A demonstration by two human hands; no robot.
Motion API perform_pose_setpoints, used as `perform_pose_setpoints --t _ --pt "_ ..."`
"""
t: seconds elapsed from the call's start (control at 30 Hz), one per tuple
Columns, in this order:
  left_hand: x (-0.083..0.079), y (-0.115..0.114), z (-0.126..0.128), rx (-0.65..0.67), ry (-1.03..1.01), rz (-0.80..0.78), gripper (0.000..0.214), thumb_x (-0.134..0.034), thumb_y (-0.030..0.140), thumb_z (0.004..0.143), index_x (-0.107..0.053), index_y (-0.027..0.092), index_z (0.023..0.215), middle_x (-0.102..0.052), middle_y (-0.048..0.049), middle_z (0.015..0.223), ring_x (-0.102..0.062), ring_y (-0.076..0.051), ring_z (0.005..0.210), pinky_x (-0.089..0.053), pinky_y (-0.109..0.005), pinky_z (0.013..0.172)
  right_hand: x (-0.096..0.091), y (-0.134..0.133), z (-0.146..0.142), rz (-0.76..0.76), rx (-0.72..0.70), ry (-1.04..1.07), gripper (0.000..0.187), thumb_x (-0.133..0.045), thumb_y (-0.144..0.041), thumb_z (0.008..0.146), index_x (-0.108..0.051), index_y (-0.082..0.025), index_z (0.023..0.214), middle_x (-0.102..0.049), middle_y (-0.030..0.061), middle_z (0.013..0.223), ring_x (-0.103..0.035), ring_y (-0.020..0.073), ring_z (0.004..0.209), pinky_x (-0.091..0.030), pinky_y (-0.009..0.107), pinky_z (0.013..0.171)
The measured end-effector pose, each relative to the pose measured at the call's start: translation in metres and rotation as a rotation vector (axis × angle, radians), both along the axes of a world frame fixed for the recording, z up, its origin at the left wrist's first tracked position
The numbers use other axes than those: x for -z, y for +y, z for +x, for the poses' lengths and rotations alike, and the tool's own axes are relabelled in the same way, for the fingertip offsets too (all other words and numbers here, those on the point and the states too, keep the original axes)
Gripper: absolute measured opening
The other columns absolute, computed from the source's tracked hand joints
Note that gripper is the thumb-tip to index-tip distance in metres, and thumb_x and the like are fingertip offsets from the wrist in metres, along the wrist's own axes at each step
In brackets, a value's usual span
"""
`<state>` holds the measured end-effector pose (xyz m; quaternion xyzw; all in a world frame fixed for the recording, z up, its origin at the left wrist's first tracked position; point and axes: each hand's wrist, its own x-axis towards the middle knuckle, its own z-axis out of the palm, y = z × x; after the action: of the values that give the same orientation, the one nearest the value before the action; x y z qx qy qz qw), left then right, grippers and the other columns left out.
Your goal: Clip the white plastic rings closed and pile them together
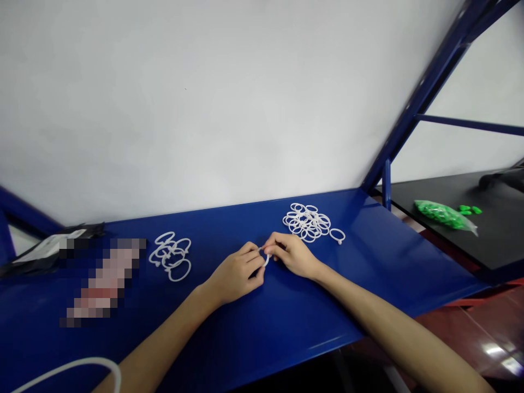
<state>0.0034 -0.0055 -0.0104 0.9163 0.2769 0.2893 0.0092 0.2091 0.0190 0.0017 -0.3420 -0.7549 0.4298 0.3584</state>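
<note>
Over the middle of the blue tabletop point(254, 327), my two hands meet at one small white plastic ring point(267, 260). My left hand point(238, 274) pinches it from the left, thumb below and fingers above. From the right, the thumb and index finger of my right hand point(292, 255) close on its upper part. Fingers cover much of the ring, so I cannot tell whether its loop is joined. A heap of similar white rings point(305, 224) lies beyond my right hand, with a single ring point(339, 242) beside it. Several more white rings point(180, 280) lie left of my left hand.
At the left are a blurred-out flat item point(106, 278) and a black package point(53, 245). A white curved tube point(94, 360) crosses the lower left corner. Blue frame posts point(413, 98) rise at the right. Beyond them, a black table point(454, 245) holds a bag of green pieces point(442, 214).
</note>
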Motion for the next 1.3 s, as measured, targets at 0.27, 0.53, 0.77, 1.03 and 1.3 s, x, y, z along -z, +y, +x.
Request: perform_pose_setpoints --t 0.27,0.53,0.77,1.03,1.3 --pt "-0.013 0.003 -0.01 -0.075 -0.067 -0.28 0.017 -0.053 0.02 0.091 -0.068 0.024 0.098 -0.073 -0.0025 0.094 -0.063 -0.019 0.096 -0.055 -0.037 0.086 0.001 0.003 0.001 0.023 0.046 -0.019 0.014 -0.059 -0.03 0.094 -0.065 -0.02 0.085 -0.067 -0.0011 0.073 -0.06 0.0124 0.062 -0.047 0.024 0.062" --pt "-0.022 0.043 -0.101 -0.683 0.071 -0.206 0.03 -0.045 0.022 0.083 -0.069 0.022 0.102 -0.073 -0.0072 0.103 -0.063 -0.025 0.1 -0.048 -0.044 0.095 -0.008 0.031 0.033 0.326 0.457 -0.135 0.019 -0.055 -0.038 0.096 -0.066 -0.022 0.092 -0.072 0.0024 0.083 -0.066 0.0172 0.07 -0.049 0.029 0.068" --pt "-0.022 0.04 -0.155 -0.688 0.334 -0.363 0.044 -0.051 0.023 0.071 -0.072 0.031 0.109 -0.072 -0.0044 0.113 -0.061 -0.03 0.108 -0.047 -0.044 0.091 -0.013 0.06 0.075 0.374 0.815 -0.194 0.018 -0.055 -0.037 0.094 -0.065 -0.022 0.087 -0.072 0.003 0.08 -0.066 0.0199 0.072 -0.047 0.03 0.07" --pt "-0.022 0.038 -0.147 -0.685 0.349 -0.392 0.023 -0.056 0.031 0.076 -0.074 0.033 0.091 -0.074 -0.0046 0.103 -0.062 -0.03 0.103 -0.045 -0.046 0.085 0.003 0.075 0.079 0.444 0.781 -0.344 0.022 -0.058 -0.036 0.092 -0.07 -0.021 0.082 -0.067 0.0037 0.084 -0.061 0.019 0.079 -0.044 0.03 0.074" --pt "-0.043 0.027 -0.144 -0.687 0.38 -0.445 0.032 -0.047 0.029 0.08 -0.074 0.031 0.096 -0.074 -0.0053 0.102 -0.062 -0.029 0.101 -0.045 -0.046 0.091 0.01 0.078 0.066 0.539 0.854 -0.649 0.024 -0.057 -0.039 0.097 -0.069 -0.02 0.087 -0.071 0.0064 0.086 -0.058 0.0234 0.082 -0.037 0.033 0.073"
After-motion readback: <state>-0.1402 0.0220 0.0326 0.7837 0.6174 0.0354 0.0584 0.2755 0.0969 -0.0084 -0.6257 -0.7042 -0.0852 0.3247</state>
